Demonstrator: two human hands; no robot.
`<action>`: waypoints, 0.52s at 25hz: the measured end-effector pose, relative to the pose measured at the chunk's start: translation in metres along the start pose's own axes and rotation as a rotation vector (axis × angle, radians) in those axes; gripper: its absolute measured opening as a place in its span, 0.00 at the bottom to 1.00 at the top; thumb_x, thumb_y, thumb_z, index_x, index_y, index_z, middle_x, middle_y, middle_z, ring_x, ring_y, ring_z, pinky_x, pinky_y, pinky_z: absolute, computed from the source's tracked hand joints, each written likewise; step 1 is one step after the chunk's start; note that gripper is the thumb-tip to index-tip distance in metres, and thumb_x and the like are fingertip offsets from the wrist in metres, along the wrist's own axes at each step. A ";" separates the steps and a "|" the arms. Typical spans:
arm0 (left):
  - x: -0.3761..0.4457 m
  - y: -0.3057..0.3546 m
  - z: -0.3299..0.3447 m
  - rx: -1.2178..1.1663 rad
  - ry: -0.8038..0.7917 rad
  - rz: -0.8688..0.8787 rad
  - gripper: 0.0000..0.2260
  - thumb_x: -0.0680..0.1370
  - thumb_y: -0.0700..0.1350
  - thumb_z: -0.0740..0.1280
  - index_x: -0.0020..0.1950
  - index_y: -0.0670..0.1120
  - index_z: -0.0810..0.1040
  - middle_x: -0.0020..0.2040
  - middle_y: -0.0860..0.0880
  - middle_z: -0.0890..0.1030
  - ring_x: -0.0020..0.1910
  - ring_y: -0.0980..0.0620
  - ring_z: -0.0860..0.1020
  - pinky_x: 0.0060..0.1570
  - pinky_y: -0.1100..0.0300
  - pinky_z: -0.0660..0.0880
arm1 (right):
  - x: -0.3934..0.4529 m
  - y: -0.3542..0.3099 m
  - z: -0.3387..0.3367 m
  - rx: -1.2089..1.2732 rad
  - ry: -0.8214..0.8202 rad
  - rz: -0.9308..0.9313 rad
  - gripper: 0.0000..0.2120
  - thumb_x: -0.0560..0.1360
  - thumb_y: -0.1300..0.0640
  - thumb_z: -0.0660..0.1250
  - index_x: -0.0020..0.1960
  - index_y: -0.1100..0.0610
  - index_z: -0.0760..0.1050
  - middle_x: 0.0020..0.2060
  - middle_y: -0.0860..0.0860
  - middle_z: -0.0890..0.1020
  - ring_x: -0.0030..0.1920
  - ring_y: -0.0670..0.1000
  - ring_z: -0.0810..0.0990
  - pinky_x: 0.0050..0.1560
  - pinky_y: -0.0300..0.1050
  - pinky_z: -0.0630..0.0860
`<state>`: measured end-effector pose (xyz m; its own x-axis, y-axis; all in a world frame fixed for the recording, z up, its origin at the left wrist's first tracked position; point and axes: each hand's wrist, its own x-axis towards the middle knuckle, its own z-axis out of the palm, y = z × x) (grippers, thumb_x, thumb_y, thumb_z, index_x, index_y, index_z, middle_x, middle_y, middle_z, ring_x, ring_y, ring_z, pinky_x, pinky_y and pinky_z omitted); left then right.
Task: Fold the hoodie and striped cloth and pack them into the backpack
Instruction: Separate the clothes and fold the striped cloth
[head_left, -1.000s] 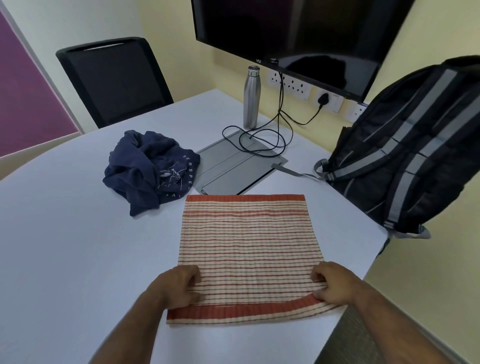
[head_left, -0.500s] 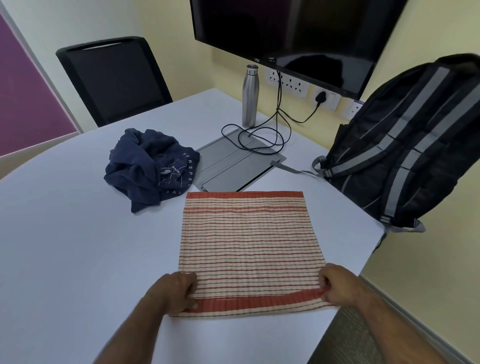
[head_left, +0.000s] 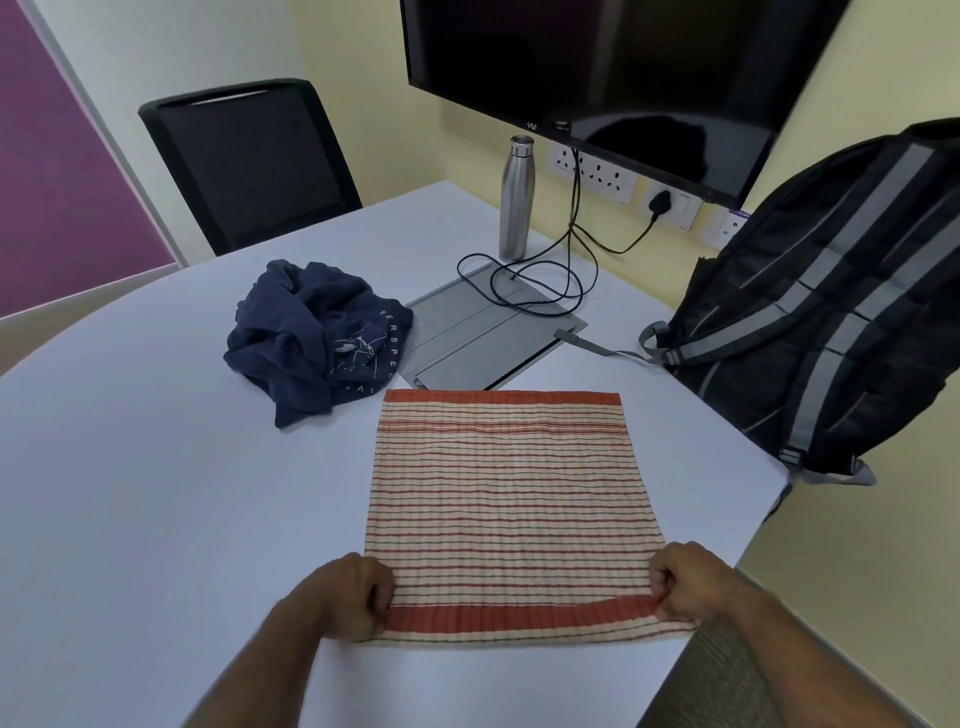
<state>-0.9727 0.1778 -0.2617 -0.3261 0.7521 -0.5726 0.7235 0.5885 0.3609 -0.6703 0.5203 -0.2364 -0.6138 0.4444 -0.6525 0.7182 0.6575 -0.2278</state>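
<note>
Your left hand (head_left: 349, 597) and right hand (head_left: 691, 582) each pinched a near corner of the red-and-cream striped cloth (head_left: 506, 499), curled fingers (head_left: 382, 597) ready, apparently, to fold it away from you.

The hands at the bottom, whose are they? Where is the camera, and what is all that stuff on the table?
There is no machine here. The camera sits on a person's head and looks down, so you see their own two arms. The left hand and the right hand each pinch a near corner of the striped cloth, which lies flat on the white table. Behind it, a crumpled dark blue hoodie waits to be folded. A black backpack stands at the table's right edge, where the clothes should go. There is also a steel bottle, a grey panel with black cables, a black chair and a dark screen on the wall.
</note>
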 end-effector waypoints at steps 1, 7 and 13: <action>0.001 -0.001 -0.005 -0.026 0.006 0.008 0.07 0.66 0.49 0.71 0.33 0.54 0.73 0.37 0.61 0.78 0.39 0.59 0.78 0.34 0.74 0.69 | 0.000 0.002 -0.005 0.015 -0.027 -0.010 0.12 0.63 0.57 0.79 0.36 0.48 0.76 0.40 0.40 0.81 0.44 0.41 0.79 0.39 0.32 0.70; 0.010 -0.004 -0.063 -0.208 0.152 0.023 0.05 0.69 0.44 0.71 0.39 0.52 0.76 0.43 0.57 0.83 0.45 0.56 0.81 0.45 0.63 0.80 | 0.003 0.010 -0.062 0.223 -0.012 -0.050 0.10 0.64 0.62 0.81 0.35 0.52 0.80 0.30 0.43 0.82 0.34 0.40 0.80 0.35 0.35 0.74; 0.035 0.000 -0.115 -0.340 0.439 -0.112 0.07 0.75 0.47 0.74 0.40 0.49 0.79 0.39 0.54 0.83 0.40 0.53 0.81 0.39 0.60 0.77 | 0.026 0.003 -0.110 0.449 0.298 -0.060 0.06 0.71 0.66 0.74 0.40 0.57 0.81 0.33 0.48 0.82 0.38 0.50 0.84 0.40 0.44 0.81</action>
<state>-1.0537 0.2386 -0.1971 -0.6646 0.6897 -0.2875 0.4567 0.6794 0.5743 -0.7207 0.6007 -0.1746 -0.6774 0.6105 -0.4103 0.7085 0.3915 -0.5872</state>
